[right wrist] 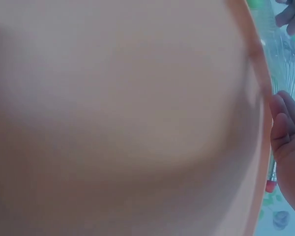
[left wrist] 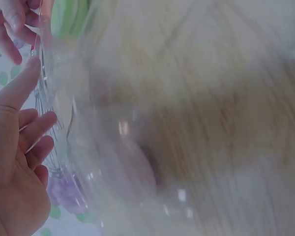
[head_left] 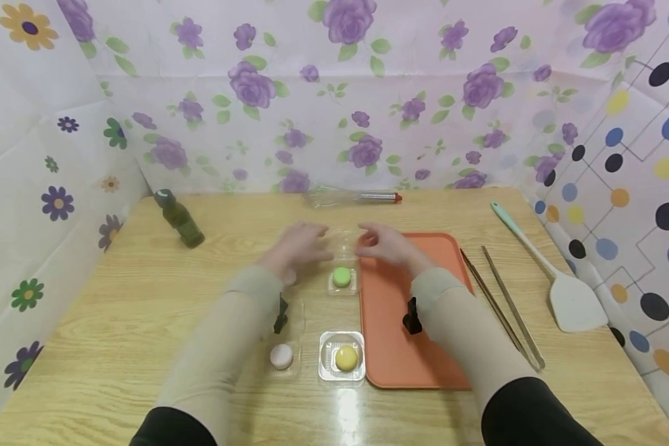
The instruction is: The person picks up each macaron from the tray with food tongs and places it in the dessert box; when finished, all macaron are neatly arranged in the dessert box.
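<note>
Both hands hover near the raised lid [head_left: 344,244] of a clear plastic clamshell box holding a green macaron [head_left: 342,277]. My left hand [head_left: 301,244] is left of that lid, blurred, its fingers loosely bent with nothing seen in them. On the right side, my right hand [head_left: 387,243] has relaxed fingers close to the lid; whether they touch it I cannot tell. A pale pink macaron [head_left: 288,277] is partly hidden behind my left wrist. Nearer the front, another pale pink macaron [head_left: 281,357] and a yellow macaron [head_left: 346,358] sit in clear boxes.
An orange tray [head_left: 390,334] lies under my right forearm, with metal tongs [head_left: 513,303] and a white spatula [head_left: 577,300] to its right. Behind the hands is a whisk [head_left: 351,197]. A dark bottle [head_left: 179,218] stands at the back left.
</note>
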The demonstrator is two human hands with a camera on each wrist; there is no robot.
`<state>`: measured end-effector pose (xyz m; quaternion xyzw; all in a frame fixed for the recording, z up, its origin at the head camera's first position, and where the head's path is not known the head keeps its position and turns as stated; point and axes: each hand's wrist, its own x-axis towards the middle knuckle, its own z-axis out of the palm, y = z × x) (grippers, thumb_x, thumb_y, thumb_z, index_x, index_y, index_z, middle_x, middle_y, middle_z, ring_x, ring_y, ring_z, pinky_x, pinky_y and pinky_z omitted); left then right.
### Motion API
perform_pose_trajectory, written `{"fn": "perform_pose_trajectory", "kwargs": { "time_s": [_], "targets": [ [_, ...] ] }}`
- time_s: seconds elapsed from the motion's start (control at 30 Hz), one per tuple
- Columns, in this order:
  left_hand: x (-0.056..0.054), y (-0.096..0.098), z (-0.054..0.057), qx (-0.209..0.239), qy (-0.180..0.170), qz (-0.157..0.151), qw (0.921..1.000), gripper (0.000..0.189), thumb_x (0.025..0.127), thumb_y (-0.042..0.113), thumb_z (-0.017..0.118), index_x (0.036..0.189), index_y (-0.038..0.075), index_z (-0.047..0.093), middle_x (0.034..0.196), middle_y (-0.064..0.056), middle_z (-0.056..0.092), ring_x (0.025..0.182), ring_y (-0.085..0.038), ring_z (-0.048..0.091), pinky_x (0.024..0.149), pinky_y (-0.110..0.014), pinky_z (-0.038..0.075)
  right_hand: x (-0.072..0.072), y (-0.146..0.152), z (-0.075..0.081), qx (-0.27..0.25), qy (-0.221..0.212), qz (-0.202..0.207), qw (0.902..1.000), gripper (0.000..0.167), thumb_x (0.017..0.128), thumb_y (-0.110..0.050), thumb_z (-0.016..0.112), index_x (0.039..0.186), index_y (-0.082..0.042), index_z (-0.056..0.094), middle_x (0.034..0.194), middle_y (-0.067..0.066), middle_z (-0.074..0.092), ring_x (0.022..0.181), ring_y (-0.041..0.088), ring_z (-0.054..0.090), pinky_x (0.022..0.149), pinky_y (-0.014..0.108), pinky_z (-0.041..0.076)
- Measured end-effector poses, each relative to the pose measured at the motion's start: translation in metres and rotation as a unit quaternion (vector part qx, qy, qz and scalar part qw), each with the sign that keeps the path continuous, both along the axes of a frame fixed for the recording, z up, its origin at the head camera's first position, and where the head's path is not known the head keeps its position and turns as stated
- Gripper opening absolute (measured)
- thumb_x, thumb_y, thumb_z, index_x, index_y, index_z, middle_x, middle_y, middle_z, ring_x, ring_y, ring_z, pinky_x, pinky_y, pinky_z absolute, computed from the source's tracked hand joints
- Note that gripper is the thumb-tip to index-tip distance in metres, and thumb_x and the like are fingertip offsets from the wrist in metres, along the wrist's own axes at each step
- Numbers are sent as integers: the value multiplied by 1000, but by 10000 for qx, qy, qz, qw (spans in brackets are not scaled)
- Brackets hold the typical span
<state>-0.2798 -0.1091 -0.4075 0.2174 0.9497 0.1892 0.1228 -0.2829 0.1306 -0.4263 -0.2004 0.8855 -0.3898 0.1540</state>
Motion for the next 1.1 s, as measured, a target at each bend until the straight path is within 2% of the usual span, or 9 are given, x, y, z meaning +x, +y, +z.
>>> {"fn": "perform_pose_trajectory", "kwargs": {
  "time_s": [0.17, 0.27, 0.5, 0.7, 0.77, 1.0, 1.1],
  "targets": [
    [-3, 8, -5, 21, -99, 191, 9998, 75, 82, 40, 69, 142, 8, 37, 136, -8, 49, 128, -31, 35, 109, -48, 23, -3, -1, -5, -86, -61, -26, 9999, 72, 85, -29, 70, 143, -4, 35, 127, 15, 53, 114, 28, 51, 99, 42, 39],
    [-2, 9, -4, 72, -61, 209, 9997, 78, 81, 40, 70, 143, 9, 35, 138, -8, 47, 131, -31, 32, 110, -48, 19, -3, -3, -4, -80, 29, -145, 9999, 71, 84, -26, 71, 141, -2, 37, 122, 14, 56, 111, 27, 53, 97, 40, 41],
    [0, 9, 2, 289, 26, 243, 9993, 88, 76, 41, 74, 146, 11, 30, 147, -8, 35, 138, -32, 20, 112, -49, 8, -1, -4, 3, -531, 115, -319, 9980, 74, 83, -16, 71, 144, 1, 31, 136, 21, 43, 109, 27, 56, 93, 39, 46],
    [0, 11, 0, 395, 426, 155, 9982, 96, 72, 40, 78, 147, 11, 26, 147, -14, 32, 135, -33, 25, 111, -51, 15, 4, -3, 8, -618, 172, -461, 9969, 80, 80, -13, 74, 146, -4, 29, 133, 17, 41, 102, 25, 59, 83, 34, 51],
    [2, 13, -1, 518, 521, 214, 9971, 100, 69, 39, 80, 148, 12, 25, 146, -14, 33, 133, -33, 27, 109, -52, 18, 6, -2, 8, -758, 189, -428, 9960, 81, 80, -11, 74, 146, -4, 28, 133, 17, 41, 99, 24, 60, 83, 33, 52],
    [11, 14, 0, 1143, 535, 530, 9906, 103, 63, 32, 85, 147, 15, 28, 140, -8, 36, 127, -28, 31, 106, -49, 26, 16, 0, 12, -1364, 15, -352, 9900, 83, 80, -4, 71, 147, -6, 23, 134, 14, 37, 93, 20, 61, 82, 29, 52],
    [16, 13, 1, 1173, 660, 496, 9897, 99, 62, 33, 86, 144, 14, 33, 138, -7, 37, 125, -27, 32, 105, -47, 28, 21, 1, 15, -1588, -173, -351, 9865, 84, 81, -5, 71, 148, -9, 20, 133, 13, 36, 94, 22, 60, 82, 31, 52]
  ]
}}
